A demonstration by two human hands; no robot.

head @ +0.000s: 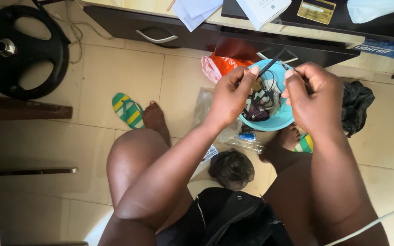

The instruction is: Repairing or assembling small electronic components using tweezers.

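Over the tiled floor [128, 73], left-hand fingers [247, 75] pinch a black cable [271, 63].

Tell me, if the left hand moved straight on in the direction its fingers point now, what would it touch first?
Probably the right hand. The left hand points across at it, pinching a thin black cable above the turquoise bowl. Depth is unclear, but the fingertips look nearly level.
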